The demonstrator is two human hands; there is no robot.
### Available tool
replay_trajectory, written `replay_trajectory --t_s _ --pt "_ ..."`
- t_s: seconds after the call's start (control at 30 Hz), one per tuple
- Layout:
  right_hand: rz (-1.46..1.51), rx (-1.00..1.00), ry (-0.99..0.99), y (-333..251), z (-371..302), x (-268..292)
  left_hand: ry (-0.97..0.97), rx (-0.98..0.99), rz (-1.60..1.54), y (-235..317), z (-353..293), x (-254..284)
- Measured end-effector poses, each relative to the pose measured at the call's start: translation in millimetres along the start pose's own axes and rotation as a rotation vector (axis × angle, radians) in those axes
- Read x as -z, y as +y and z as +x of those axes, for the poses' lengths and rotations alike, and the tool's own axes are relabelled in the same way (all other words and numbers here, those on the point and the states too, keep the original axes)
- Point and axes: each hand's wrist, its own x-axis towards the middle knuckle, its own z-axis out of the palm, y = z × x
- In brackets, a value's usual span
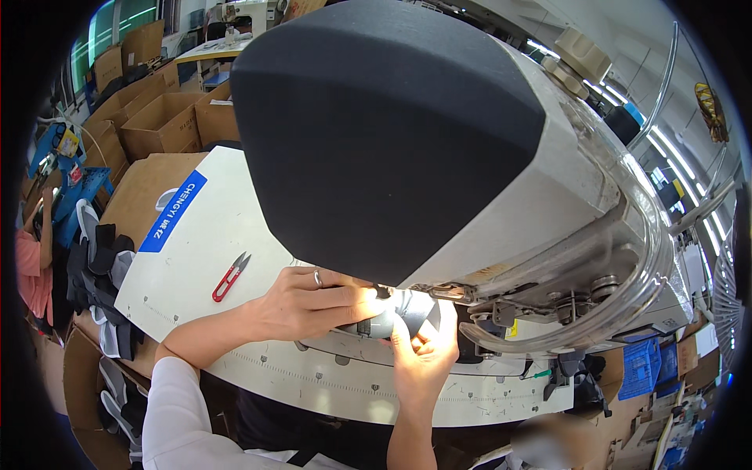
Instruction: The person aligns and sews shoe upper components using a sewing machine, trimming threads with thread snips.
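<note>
A grey piece of material (pixel 413 308), apparently fabric, lies under the lit needle area of a sewing machine (pixel 392 141). My left hand (pixel 301 305), with a ring on one finger, presses its fingertips on the left side of the piece, close to the needle. On the near right edge, my right hand (pixel 427 345) grips the piece between thumb and fingers. The machine's dark head covers the needle itself and part of the left fingertips. To the left of my left hand, red-handled thread snips (pixel 229 280) rest on the white table (pixel 313 388).
Cardboard boxes (pixel 160 125) stand beyond the table at the far left. Dark and grey pieces (pixel 102 251) are heaped along the left table edge. A clear curved guard (pixel 650 274) juts out at the machine's right. Another person's arm (pixel 45 227) shows at far left.
</note>
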Motion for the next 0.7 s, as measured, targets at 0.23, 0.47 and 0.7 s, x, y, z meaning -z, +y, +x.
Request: replay_trajectory --t_s 0.23,0.47,0.7 --pt "-0.088 0.183 -0.037 5.9 2.3 2.4 -0.16 0.116 0.007 -0.5 -1.7 5.4" --pt "0.408 -0.094 0.002 -6.3 -3.0 2.7 -0.023 -0.046 -0.057 1.0 0.7 -1.6" --pt "0.254 -0.165 -0.051 1.8 -4.5 8.2 -0.026 -0.059 -0.066 1.9 1.6 -1.6"
